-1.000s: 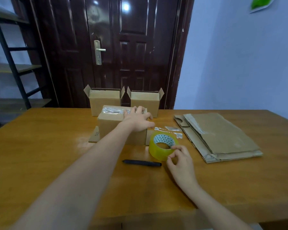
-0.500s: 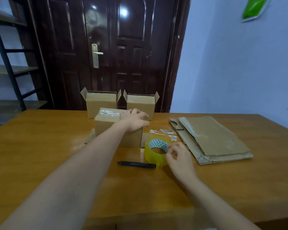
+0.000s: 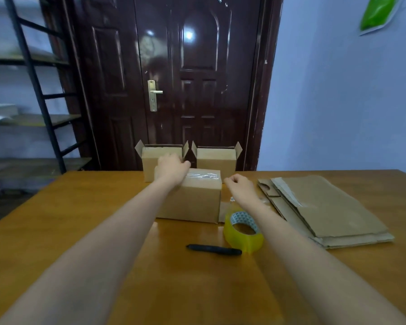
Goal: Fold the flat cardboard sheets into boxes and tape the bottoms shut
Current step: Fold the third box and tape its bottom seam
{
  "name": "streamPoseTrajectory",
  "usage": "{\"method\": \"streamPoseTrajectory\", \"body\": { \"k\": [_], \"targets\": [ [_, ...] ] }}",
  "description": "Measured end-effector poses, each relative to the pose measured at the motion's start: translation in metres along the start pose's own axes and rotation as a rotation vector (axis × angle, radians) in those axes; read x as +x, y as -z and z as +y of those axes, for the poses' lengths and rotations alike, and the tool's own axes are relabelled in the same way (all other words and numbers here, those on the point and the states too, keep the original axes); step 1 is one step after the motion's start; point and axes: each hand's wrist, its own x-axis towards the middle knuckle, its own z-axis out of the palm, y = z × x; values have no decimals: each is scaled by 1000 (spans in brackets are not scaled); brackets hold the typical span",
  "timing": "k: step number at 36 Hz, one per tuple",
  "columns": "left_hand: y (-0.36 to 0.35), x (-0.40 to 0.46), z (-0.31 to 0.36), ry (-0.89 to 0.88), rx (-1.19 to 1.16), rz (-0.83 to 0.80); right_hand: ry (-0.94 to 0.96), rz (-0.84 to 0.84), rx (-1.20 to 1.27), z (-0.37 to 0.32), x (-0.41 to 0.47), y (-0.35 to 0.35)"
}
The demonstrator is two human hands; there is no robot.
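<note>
A folded cardboard box [image 3: 192,200] stands mid-table with clear tape along its top seam. My left hand [image 3: 170,170] lies over its far left top edge, fingers wrapped on the cardboard. Just beside the box's upper right corner hovers my right hand [image 3: 240,186], fingers curled with nothing in them. A yellowish tape roll [image 3: 243,234] sits on the table in front of the box, under my right forearm. A stack of flat cardboard sheets [image 3: 326,207] lies to the right.
Two finished boxes [image 3: 162,158] [image 3: 217,160] with open top flaps stand at the table's far edge, right behind the taped box. A black pen [image 3: 213,249] lies near the tape roll. The wooden table [image 3: 80,219] ends before a dark door; a metal shelf stands left.
My right hand let go of the tape roll and reached forward to the box's right corner. My left hand slid from the box's top right toward its far left edge.
</note>
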Motion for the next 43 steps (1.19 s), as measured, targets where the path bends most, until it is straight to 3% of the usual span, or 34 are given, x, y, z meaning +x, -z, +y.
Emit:
{"method": "streamPoseTrajectory", "body": {
  "k": [2,5,8,13,30,34,43],
  "targets": [
    [1,1,-13,78,115,30,-117,-72,54,-2,4,-8],
    [-2,1,-35,234,104,-54,-258,-161,204,-6,7,-21],
    [-6,-3,-46,324,-84,-167,-366,-127,369,-9,11,-32],
    [-7,-7,-44,326,-155,-132,-419,-76,377,-18,18,-40],
    [-2,-24,-34,319,-312,83,-185,52,171,-41,19,-29],
    [7,-27,-34,253,-481,97,-117,84,231,-41,15,-16],
    [27,-38,-36,77,-939,80,-151,-42,520,-52,9,23]
  ]
}}
